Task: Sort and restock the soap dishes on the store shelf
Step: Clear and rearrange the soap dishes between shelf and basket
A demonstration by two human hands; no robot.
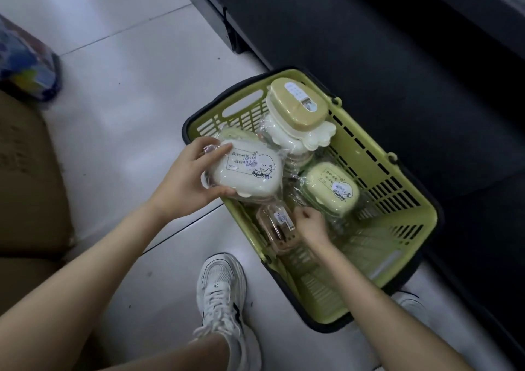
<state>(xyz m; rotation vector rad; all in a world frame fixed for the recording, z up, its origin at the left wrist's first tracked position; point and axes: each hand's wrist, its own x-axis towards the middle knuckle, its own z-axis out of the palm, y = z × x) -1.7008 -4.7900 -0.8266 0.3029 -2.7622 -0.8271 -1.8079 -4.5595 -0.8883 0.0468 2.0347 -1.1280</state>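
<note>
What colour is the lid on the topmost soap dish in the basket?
Tan-yellow with a white label; the lid shows in the head view.

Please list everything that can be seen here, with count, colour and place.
basket: one, green, on the floor
white soap dish: one, wrapped, above the basket's left rim
pale green soap dish: one, inside the basket
tan-lidded soap dish: one, atop a cream stack
brown soap dish: one, inside the basket, near side
shoe: one, white, on the floor
left hand: holds the white soap dish
right hand: in the basket beside the brown soap dish; grip unclear
</note>
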